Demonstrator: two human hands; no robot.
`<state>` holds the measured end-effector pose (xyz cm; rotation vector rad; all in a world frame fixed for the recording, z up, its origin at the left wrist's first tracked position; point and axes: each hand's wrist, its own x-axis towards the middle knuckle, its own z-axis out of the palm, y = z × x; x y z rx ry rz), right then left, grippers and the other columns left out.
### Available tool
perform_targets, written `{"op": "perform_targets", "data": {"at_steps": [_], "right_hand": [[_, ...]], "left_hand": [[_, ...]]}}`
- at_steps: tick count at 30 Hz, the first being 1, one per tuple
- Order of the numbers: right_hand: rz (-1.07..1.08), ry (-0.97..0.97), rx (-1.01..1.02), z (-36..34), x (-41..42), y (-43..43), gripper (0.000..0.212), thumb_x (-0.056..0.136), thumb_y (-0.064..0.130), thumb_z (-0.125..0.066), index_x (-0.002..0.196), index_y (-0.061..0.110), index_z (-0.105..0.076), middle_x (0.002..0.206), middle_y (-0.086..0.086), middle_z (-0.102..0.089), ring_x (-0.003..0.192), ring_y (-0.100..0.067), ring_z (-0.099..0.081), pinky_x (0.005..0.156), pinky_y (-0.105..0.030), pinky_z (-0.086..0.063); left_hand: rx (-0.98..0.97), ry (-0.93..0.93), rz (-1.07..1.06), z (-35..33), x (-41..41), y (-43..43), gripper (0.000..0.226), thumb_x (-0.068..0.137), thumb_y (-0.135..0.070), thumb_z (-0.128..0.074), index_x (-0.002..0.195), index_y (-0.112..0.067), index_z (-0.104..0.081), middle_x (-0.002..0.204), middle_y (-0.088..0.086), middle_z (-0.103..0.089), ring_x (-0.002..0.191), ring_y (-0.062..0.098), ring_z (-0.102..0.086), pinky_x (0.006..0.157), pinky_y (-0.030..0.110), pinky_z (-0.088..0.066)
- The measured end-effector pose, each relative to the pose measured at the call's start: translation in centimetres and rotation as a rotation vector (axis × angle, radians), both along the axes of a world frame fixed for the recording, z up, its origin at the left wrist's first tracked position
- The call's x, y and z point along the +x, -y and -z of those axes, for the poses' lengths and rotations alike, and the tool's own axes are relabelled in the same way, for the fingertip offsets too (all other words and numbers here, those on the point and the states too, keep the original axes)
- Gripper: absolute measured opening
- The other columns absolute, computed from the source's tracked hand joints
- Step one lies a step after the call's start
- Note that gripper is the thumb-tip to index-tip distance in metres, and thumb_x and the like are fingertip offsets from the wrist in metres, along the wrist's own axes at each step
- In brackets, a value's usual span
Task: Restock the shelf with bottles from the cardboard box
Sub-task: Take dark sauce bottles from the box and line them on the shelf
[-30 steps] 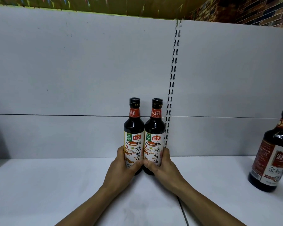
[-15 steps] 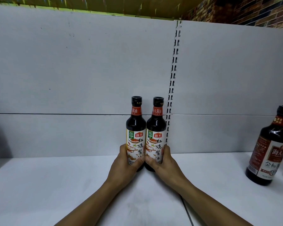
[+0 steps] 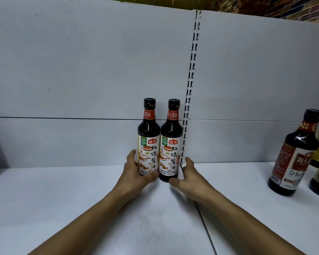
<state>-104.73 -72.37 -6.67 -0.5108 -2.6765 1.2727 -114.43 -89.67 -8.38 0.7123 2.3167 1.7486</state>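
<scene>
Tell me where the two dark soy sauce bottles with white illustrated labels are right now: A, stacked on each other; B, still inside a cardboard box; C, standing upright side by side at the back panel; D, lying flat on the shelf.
C: the two dark soy sauce bottles stand upright, side by side on the white shelf, close to its back panel.

Two dark soy sauce bottles standing upright side by side, touching, at the back of a white shelf (image 3: 81, 199) against the white back panel (image 3: 81, 70). Left bottle (image 3: 148, 137) gripped low on its label by the left hand (image 3: 136, 173), thumb across the front. Right bottle (image 3: 171, 138) flanked by the right hand (image 3: 189, 178), fingers loosened, thumb near the base. Slotted upright strip (image 3: 191, 80) just behind the right bottle. Larger dark bottle (image 3: 296, 155) well apart at the right edge, more bottles partly cut off beside it.
</scene>
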Motion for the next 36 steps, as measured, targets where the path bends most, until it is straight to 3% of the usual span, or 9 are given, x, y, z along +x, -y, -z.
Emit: {"op": "perform_targets", "data": {"at_steps": [3,5,10,14,16,18,22,28,36], "right_hand": [[0.046,0.030,0.032,-1.3,0.5,0.1,0.085,0.092,0.037,-0.066,0.153,0.010,-0.014,0.155,-0.015,-0.035,0.137,-0.029,-0.045,0.098,-0.032,-0.042],[0.075,-0.036,0.072,-2.3,0.9,0.9,0.077,0.093,0.036,-0.064,0.151,0.011,-0.020,0.153,-0.013,-0.036,0.134,-0.028,-0.047,0.100,-0.034,-0.043],[0.040,-0.276,0.145,-4.8,2.4,3.1,0.076,0.094,0.033,-0.063,0.154,0.023,-0.018,0.152,-0.003,-0.033,0.139,-0.020,-0.038,0.106,-0.033,-0.039],[0.037,-0.454,0.241,-7.2,4.4,4.5,0.079,0.094,0.036,-0.060,0.157,0.027,-0.013,0.157,0.002,-0.028,0.145,-0.016,-0.025,0.111,-0.034,-0.032],[0.008,-0.529,0.255,-8.0,5.6,5.4,0.080,0.095,0.038,-0.059,0.158,0.028,-0.011,0.160,0.007,-0.022,0.147,-0.011,-0.018,0.113,-0.031,-0.029],[-0.056,-0.604,0.226,-8.5,6.6,6.7,0.077,0.096,0.042,-0.057,0.158,0.031,-0.011,0.161,0.013,-0.019,0.148,-0.005,-0.015,0.117,-0.030,-0.028],[-0.227,-0.720,0.067,-9.4,7.4,10.5,0.063,0.097,0.050,-0.050,0.153,0.040,-0.023,0.156,0.024,-0.025,0.145,0.005,-0.024,0.117,-0.038,-0.037],[-0.465,-0.699,-0.123,-8.3,7.5,17.6,0.059,0.090,0.064,-0.043,0.145,0.049,-0.029,0.148,0.032,-0.034,0.138,0.006,-0.034,0.113,-0.027,-0.037],[-0.824,-0.540,-0.299,-4.9,7.7,29.6,0.049,0.094,0.049,-0.055,0.140,0.044,-0.038,0.140,0.028,-0.042,0.131,0.003,-0.043,0.110,-0.027,-0.041]], "left_hand": [[-0.100,0.002,-0.083,-0.9,1.5,0.3,0.102,0.077,-0.038,-0.085,0.154,-0.031,-0.018,0.148,0.001,-0.037,0.139,0.022,-0.043,0.108,0.039,-0.046],[-0.106,-0.075,-0.140,-1.7,2.7,0.0,0.103,0.077,-0.049,-0.081,0.156,-0.032,-0.017,0.148,0.003,-0.033,0.143,0.024,-0.037,0.115,0.046,-0.040],[0.013,-0.254,-0.292,-5.1,6.0,-0.4,0.087,0.090,-0.054,-0.063,0.158,-0.035,-0.014,0.159,0.000,-0.024,0.148,0.015,-0.029,0.109,0.030,-0.035],[0.132,-0.370,-0.352,-7.2,8.5,0.9,0.084,0.084,-0.066,-0.056,0.154,-0.042,-0.017,0.155,-0.007,-0.027,0.145,0.007,-0.030,0.114,0.044,-0.042],[0.161,-0.406,-0.372,-7.9,9.9,1.8,0.085,0.079,-0.068,-0.053,0.153,-0.043,-0.019,0.153,-0.010,-0.029,0.141,0.002,-0.034,0.111,0.040,-0.045],[0.211,-0.448,-0.390,-8.3,11.3,2.9,0.083,0.079,-0.066,-0.053,0.152,-0.043,-0.023,0.151,-0.013,-0.033,0.136,-0.005,-0.037,0.105,0.026,-0.046],[0.274,-0.517,-0.452,-8.6,13.3,5.9,0.067,0.090,-0.058,-0.054,0.150,-0.049,-0.026,0.147,-0.023,-0.043,0.133,-0.012,-0.043,0.089,0.002,-0.043],[0.284,-0.539,-0.687,-7.8,15.7,12.9,0.066,0.088,-0.055,-0.054,0.150,-0.042,-0.035,0.141,-0.020,-0.051,0.129,-0.008,-0.049,0.088,0.001,-0.042],[0.184,-0.444,-1.049,-4.0,22.1,24.9,0.063,0.088,-0.052,-0.055,0.148,-0.040,-0.039,0.139,-0.020,-0.051,0.126,-0.012,-0.049,0.085,0.000,-0.042]]}}
